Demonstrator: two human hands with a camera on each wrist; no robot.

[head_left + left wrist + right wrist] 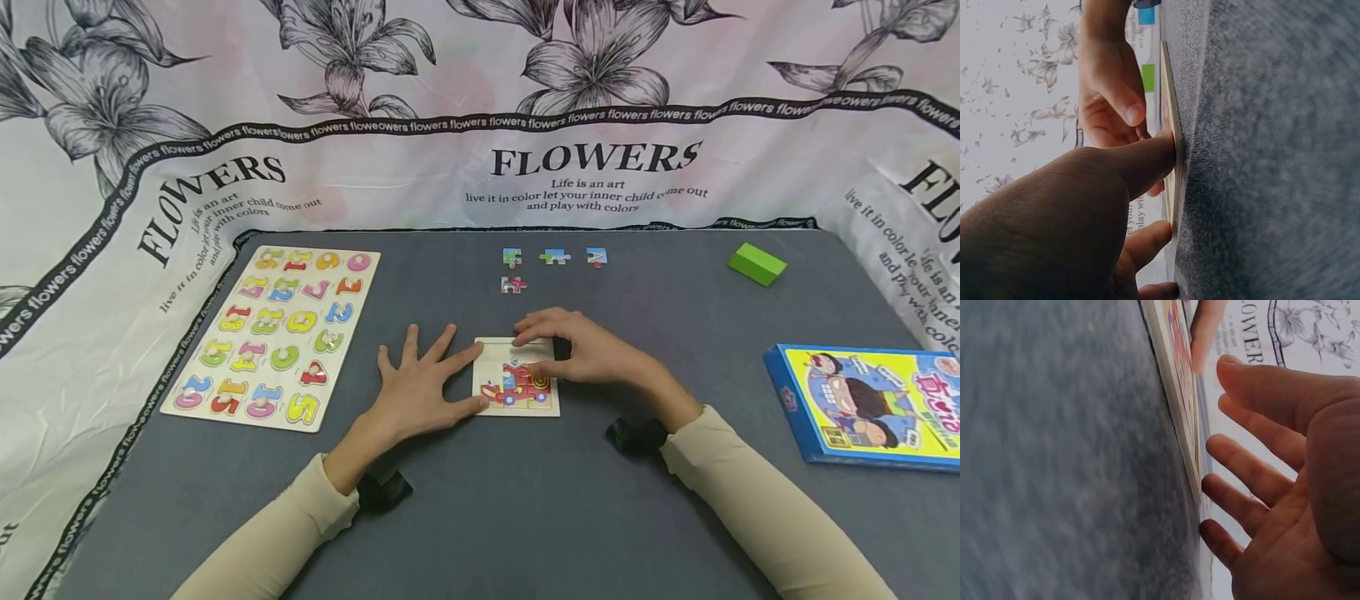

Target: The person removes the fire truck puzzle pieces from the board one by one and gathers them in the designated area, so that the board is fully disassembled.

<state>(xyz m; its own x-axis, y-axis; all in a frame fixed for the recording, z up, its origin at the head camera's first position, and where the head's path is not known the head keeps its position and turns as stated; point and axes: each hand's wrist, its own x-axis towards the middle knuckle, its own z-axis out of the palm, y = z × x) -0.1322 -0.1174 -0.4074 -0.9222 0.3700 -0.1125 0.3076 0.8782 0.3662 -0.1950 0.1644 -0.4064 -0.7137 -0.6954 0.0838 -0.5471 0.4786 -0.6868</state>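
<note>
A small square puzzle board (491, 357) lies flat on the grey cloth, a red vehicle picture (517, 385) fitted in its lower part and bare wood above. My left hand (416, 392) is spread, its thumb and forefinger touching the board's left edge. Over the board's right side hovers my right hand (588, 346), fingers loosely bent; the right wrist view shows nothing between thumb and fingers. Beyond the board lie loose jigsaw pieces: one (513, 285) nearest, and a row behind it of a left piece (512, 257), a middle piece (555, 257) and a right piece (596, 257).
To the left lies a wooden number board (300, 342) with coloured numerals. A green block (757, 264) sits at the far right, and a blue-edged box (870, 404) nearer on that side. Flower-printed cloth (420, 183) rises behind the table.
</note>
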